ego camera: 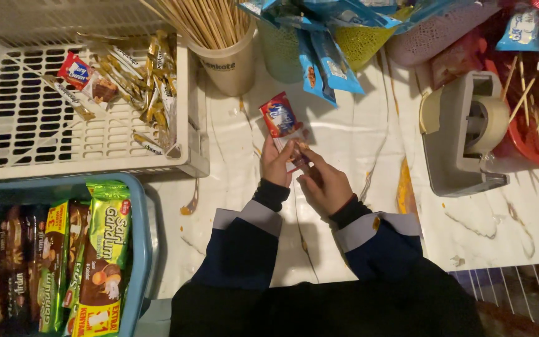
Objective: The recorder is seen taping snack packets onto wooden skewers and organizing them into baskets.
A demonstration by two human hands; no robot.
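- Left of the tape dispenser point(463, 134), on the white counter point(357, 143), both hands meet over a small red snack packet point(280, 117).
- Left hand point(277, 163) has its fingers clamped on the packet's lower end; right hand point(324, 182) pinches the same end, fingers together on it.
- Whether a stick or tape is already fixed to the packet, I cannot tell.
- Further left of the dispenser, a white basket point(32, 125) holds a handful of finished-looking gold and red packets, so some work appears done.
- Beyond the dispenser's left side, a cup of wooden skewers point(223, 37) stands full, and a blue basket point(141, 249) holds unopened biscuit packs point(104, 249): plenty seems left.
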